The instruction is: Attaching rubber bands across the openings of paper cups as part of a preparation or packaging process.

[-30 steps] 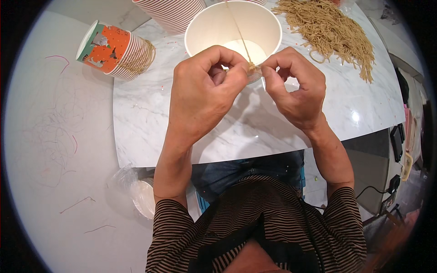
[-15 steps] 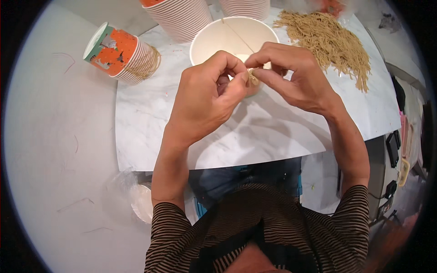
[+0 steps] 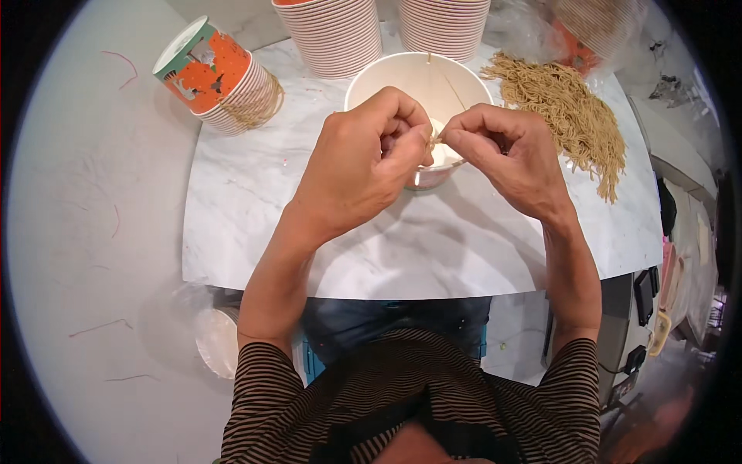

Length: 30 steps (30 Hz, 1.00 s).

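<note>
A white paper bucket [image 3: 379, 87] stands upright on the table, my hands over its near rim. Thumb and fingertips of my left hand [image 3: 357, 158] are closed on a small bunch of tan string [image 3: 433, 142]. Just right of it, my right hand [image 3: 516, 158] pinches at the same string, its fingertips a little apart from the left ones. One thin strand [image 3: 456, 89] runs from the bucket's far rim toward my right hand. My fingers partly hide the string and the inside of the bucket.
Two stacks of paper buckets [image 3: 336, 39] stand at the back. A heap of tan strings [image 3: 560, 112] lies at the right, with clear plastic [image 3: 533, 35] behind it. Another stack with an orange-and-green bucket [image 3: 212, 73] lies tilted at the left, string around it. The marbled table [image 3: 255, 224] has a curved edge.
My right hand has drawn slightly away from the left, and the string shows between their fingertips. The whole view has shifted, with the bucket lower in it.
</note>
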### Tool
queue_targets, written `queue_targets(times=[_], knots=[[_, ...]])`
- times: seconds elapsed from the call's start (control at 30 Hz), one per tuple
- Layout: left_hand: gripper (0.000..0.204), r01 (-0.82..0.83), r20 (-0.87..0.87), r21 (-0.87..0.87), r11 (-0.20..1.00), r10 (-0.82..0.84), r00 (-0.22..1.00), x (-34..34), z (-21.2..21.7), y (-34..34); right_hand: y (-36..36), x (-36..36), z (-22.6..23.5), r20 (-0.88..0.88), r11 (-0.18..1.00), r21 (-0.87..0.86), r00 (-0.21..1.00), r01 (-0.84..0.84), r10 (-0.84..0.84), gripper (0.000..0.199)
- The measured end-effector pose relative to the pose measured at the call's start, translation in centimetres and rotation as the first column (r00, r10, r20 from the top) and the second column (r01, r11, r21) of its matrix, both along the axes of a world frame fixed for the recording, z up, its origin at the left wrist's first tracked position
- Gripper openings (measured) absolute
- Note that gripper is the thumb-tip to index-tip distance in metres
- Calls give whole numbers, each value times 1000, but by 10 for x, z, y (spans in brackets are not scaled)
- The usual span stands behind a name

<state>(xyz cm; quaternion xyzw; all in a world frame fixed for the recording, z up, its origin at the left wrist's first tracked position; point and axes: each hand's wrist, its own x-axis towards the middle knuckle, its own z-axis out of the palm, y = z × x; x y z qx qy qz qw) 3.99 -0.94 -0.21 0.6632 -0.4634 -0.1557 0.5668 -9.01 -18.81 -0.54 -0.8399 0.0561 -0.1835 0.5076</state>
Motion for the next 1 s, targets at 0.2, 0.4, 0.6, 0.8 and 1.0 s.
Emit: queue_targets(times=[0.2, 0.4, 0.6, 0.8, 1.0], knots=[[11, 67, -75, 85, 994, -61, 995, 5, 6, 2, 3, 1, -7, 41, 989, 136, 997, 59, -65, 17], [15, 34, 39, 238, 971, -45, 998, 2, 13, 3, 3, -4, -5, 17, 978, 201, 998, 54, -58, 18], [11, 6, 24, 233, 973, -12, 1000, 3, 13, 3, 8, 0, -14, 242, 992, 48, 963, 113, -121, 9], [13, -11, -6, 214, 977, 13, 1000, 1, 12, 2, 7, 3, -22, 571, 912, -343, 821, 227, 10, 19], [14, -31, 18, 196, 980, 28, 999, -2, 11, 1, 11, 7, -28, 598, 826, -454, 801, 335, 3, 18]])
